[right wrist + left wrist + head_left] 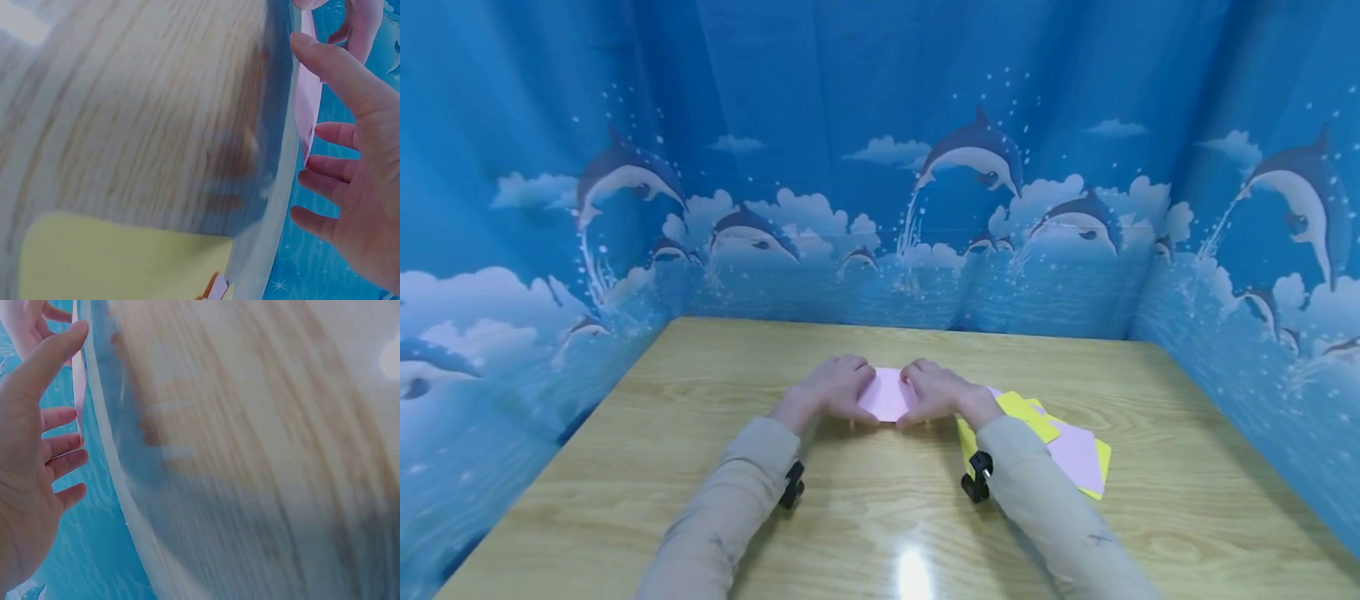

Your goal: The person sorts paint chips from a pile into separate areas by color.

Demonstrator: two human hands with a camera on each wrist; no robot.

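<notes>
A pink sheet of paper (887, 395) is held up off the table between both hands. My left hand (841, 387) pinches its left edge, thumb on the near side and fingers behind. The right hand (936, 388) grips the opposite edge in the same way. In the left wrist view the sheet (79, 394) shows almost edge-on beside the thumb and fingertips. From the right wrist, a little more of the pink surface (306, 103) is visible, slightly bowed, touching the fingertips.
Yellow sheets (1027, 417) and pink sheets (1078, 457) overlap in a loose pile on the wooden table (647, 467), partly hidden by the right forearm. A blue curtain (820, 150) with dolphins surrounds the table's back and sides.
</notes>
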